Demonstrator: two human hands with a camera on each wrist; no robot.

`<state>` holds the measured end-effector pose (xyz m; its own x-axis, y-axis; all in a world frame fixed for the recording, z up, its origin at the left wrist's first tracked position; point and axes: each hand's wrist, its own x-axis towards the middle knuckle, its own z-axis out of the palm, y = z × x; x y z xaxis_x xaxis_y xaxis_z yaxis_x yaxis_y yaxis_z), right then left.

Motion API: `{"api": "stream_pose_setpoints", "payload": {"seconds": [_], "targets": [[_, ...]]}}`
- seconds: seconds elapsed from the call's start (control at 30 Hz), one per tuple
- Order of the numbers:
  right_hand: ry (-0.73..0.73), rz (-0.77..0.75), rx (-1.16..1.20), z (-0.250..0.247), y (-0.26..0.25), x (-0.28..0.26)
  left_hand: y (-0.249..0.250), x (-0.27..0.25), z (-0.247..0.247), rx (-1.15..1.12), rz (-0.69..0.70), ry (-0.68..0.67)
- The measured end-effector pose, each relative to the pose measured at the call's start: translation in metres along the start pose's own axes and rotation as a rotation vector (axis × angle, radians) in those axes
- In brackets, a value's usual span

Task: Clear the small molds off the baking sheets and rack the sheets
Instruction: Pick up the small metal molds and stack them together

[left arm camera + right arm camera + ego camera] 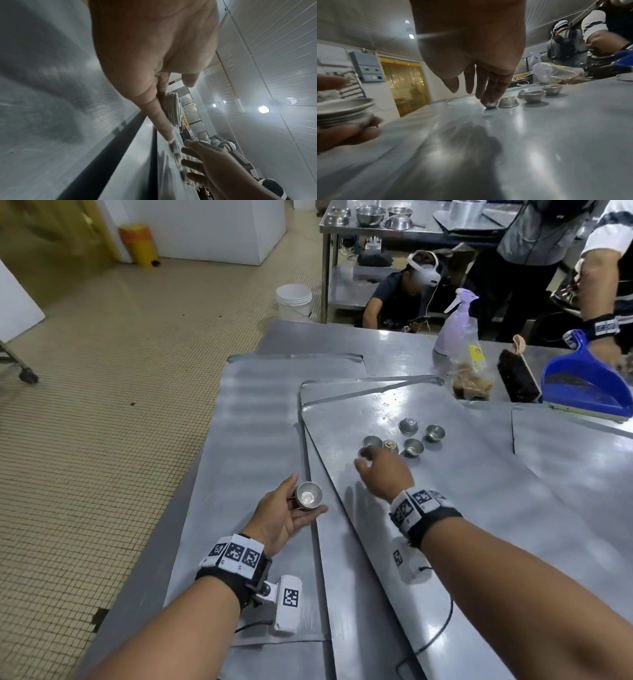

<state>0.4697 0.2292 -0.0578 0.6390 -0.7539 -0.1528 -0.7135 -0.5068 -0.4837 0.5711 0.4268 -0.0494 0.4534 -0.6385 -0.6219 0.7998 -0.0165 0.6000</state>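
Note:
Several small metal molds (413, 446) sit in a cluster on the top baking sheet (445, 508); one (408, 425) is upside down and one (390, 445) holds crumbs. My right hand (362, 458) reaches over the cluster's near left end, straight fingers (488, 97) touching a small mold (490, 105), thumb apart. My left hand (305, 498) is palm up over the left sheet (257, 422) and grips a nested stack of molds (309, 494). The stack's rims (172, 108) show edge-on in the left wrist view. A second sheet (329, 559) lies under the top one.
At the table's back stand a spray bottle (455, 326), a plastic bag of crumbs (472, 374) and a brush (519, 374). Another person's hand holds a blue dustpan (582, 385). A white bucket (294, 301) and a crouching person are on the floor beyond. A tray rack (353, 86) stands left.

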Motion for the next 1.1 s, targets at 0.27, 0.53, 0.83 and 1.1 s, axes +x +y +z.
{"api": "stream_pose_setpoints", "payload": {"seconds": [0.27,0.53,0.83,1.1], "targets": [[-0.061,0.027,-0.290,0.004,0.017,0.046,-0.001,0.013,0.000,0.007,-0.027,0.010],[-0.034,-0.052,-0.330,0.008,0.018,0.043,0.001,0.016,0.000,0.007,-0.030,0.009],[-0.043,-0.065,-0.222,0.013,0.009,0.013,-0.005,0.016,-0.009,-0.016,-0.042,0.011],[-0.089,0.001,-0.135,0.016,0.004,-0.024,-0.013,0.004,-0.023,0.023,-0.043,-0.023]]}}
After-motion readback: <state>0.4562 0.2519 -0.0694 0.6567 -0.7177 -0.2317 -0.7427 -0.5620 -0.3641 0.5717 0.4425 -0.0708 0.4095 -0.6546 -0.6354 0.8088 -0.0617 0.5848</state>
